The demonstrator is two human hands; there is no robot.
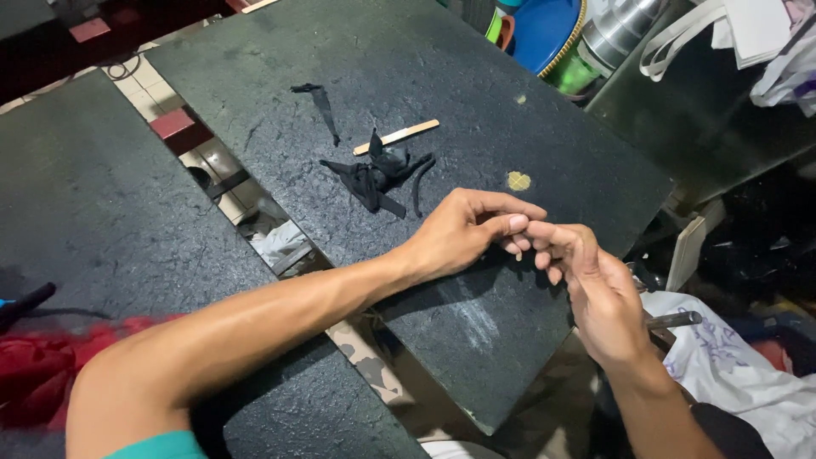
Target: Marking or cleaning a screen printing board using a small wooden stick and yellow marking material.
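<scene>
Left hand [463, 229] and right hand [595, 293] meeting fingertip to fingertip above the dark counter [544, 127], fingers curled together; whether anything small sits pinched in either grip, impossible to tell. Just beyond the left hand, on the counter: a heap of black fabric strips [378, 177], touching a flat wooden stick [398, 136]. Farther back, one lone black strip [321, 104].

Whatever sits between the left hand [463, 231] and right hand [595, 285] is hidden by the curled fingers [520, 223]. The round blue plastic basin [544, 30] is cut off by the top edge, the red cloth [38, 361] by the left.
</scene>
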